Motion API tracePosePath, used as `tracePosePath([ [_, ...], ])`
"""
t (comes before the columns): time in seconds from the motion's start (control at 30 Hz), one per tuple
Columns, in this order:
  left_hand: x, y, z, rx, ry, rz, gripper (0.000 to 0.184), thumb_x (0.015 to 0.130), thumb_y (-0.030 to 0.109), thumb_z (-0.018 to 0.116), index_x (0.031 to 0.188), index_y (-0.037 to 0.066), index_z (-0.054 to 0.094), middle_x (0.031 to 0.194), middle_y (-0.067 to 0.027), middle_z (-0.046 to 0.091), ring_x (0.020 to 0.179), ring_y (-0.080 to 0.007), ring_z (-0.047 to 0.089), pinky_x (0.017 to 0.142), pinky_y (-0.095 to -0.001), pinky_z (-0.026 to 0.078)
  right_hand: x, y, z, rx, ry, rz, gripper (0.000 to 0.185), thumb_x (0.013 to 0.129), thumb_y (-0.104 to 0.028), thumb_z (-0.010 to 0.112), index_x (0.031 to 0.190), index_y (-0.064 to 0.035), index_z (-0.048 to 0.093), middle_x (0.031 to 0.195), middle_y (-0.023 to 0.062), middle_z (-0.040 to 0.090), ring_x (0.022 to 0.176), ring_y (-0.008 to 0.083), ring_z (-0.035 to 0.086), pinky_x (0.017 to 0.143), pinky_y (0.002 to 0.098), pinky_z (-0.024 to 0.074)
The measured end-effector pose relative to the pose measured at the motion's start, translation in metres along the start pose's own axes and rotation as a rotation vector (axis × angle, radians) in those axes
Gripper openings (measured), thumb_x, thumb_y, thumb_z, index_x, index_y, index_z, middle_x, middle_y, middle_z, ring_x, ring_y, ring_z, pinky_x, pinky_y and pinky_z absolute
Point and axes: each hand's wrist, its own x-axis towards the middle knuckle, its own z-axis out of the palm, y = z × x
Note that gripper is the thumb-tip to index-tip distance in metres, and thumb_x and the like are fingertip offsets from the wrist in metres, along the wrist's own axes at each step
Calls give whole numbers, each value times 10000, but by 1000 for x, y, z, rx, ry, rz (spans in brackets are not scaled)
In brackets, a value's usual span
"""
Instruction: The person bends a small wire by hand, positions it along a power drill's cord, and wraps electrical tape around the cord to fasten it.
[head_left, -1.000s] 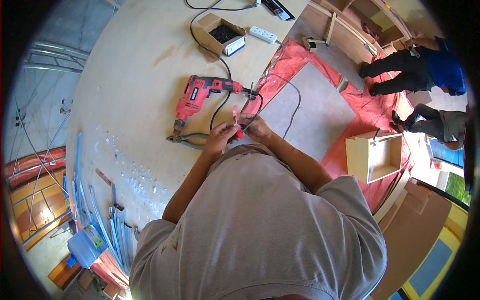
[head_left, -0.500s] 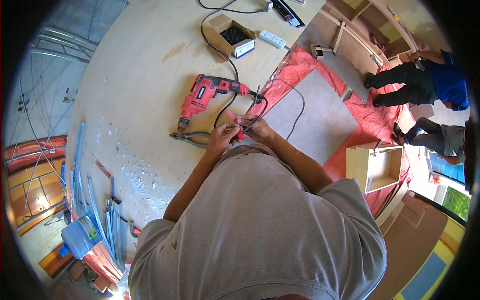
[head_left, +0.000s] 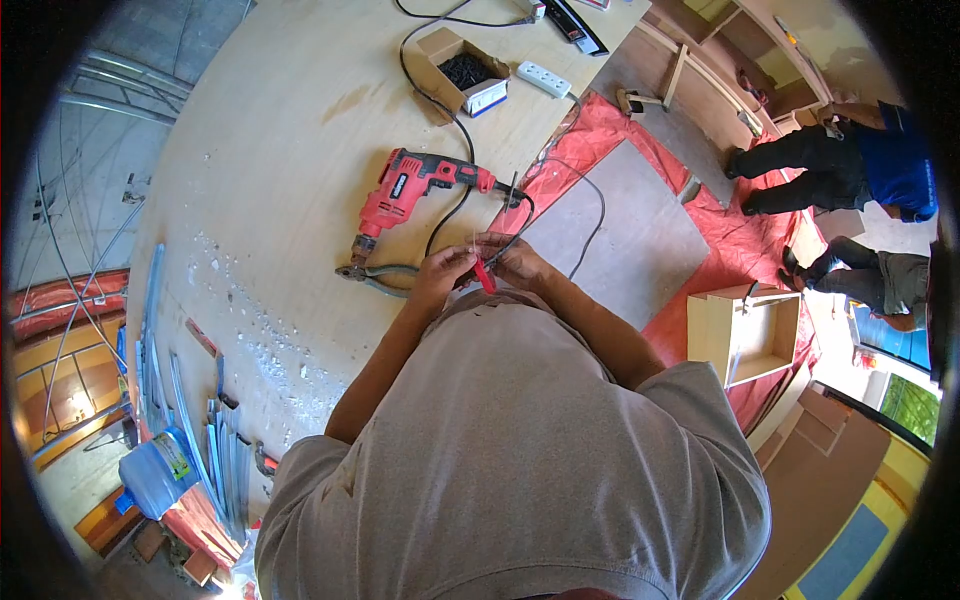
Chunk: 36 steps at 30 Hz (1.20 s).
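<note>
Close to my chest, my left hand and my right hand meet with bent fingers. A slim red piece sits between them, its kind unclear, and a thin pale line rises above it. The black cord of the drill loops down to my right hand. Just beyond the hands, a red and black power drill lies on its side on the wooden tabletop. Pliers with grey handles lie under its chuck, left of my left hand.
An open cardboard box of dark screws and a white power strip lie farther back. White crumbs dot the left side. Two people stand at right, near a wooden drawer box on red sheeting.
The red piece between my hands has turned: its pink upper strip is out of sight, and more red shows below my fingers. The drill and pliers have stayed in place.
</note>
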Motion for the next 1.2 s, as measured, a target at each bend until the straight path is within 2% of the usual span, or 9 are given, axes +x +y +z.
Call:
tracePosePath([
  [0.2,0,10,0,-11,-4,-35,190,910,149,597,1039,13,628,851,-6,634,733,-63,563,637,-201,451,-11,9,-29,-344,19,104,322,920,-208,551,1148,19,571,1041,82,623,937,171,602,826,326,499],
  [0.4,-1,18,1,-26,15,3,141,909,128,590,995,19,613,816,-8,617,701,-73,550,586,-203,439,-59,-23,1,-767,-71,-39,372,907,-214,540,1213,-6,578,1074,111,638,943,190,603,855,308,480],
  [0.5,2,19,1,-27,24,-6,129,912,123,582,994,26,609,840,-10,622,696,-69,544,584,-207,443,-83,-42,31,-765,-43,7,378,894,-214,556,1210,-9,586,1038,118,655,930,192,607,857,315,473],
  [0.6,2,22,1,27,19,-40,123,920,121,566,1000,35,602,857,-10,625,713,-72,549,594,-209,453,-94,-51,39,-867,-39,110,332,867,-135,618,1174,-11,605,956,89,663,890,163,601,845,288,461],
  [0.7,-4,32,5,115,6,-21,124,930,122,548,1007,37,595,870,-9,630,748,-76,561,619,-211,463,-100,-59,37,-1230,68,-21,345,842,-134,667,1154,2,611,874,79,674,826,161,609,790,283,479],
  [0.9,-4,25,1,139,-49,54,123,936,115,531,1009,34,589,906,-18,643,766,-72,566,666,-215,467,-117,-97,44,-665,257,14,213,878,-160,648,1024,-6,644,884,71,669,755,107,594,691,248,478],
  [1.03,-4,21,-1,128,-59,45,121,936,117,533,1000,32,591,902,-17,642,768,-70,567,674,-216,474,-103,-95,38,-218,337,-155,141,930,-126,566,1004,-29,639,923,53,660,777,109,594,704,239,482],
  [1.13,-4,17,-1,77,30,22,121,932,130,546,1001,45,600,881,-7,633,767,-69,569,657,-219,484,-93,-92,44,-116,311,-188,189,940,-188,562,993,-23,637,898,49,660,773,113,601,696,242,489],
  [1.2,-4,17,-1,89,55,-6,118,929,137,558,1001,55,603,873,-1,627,767,-70,569,648,-225,491,-92,-87,36,-436,256,-66,272,913,-252,597,999,2,642,926,77,653,784,129,597,686,263,494],
])
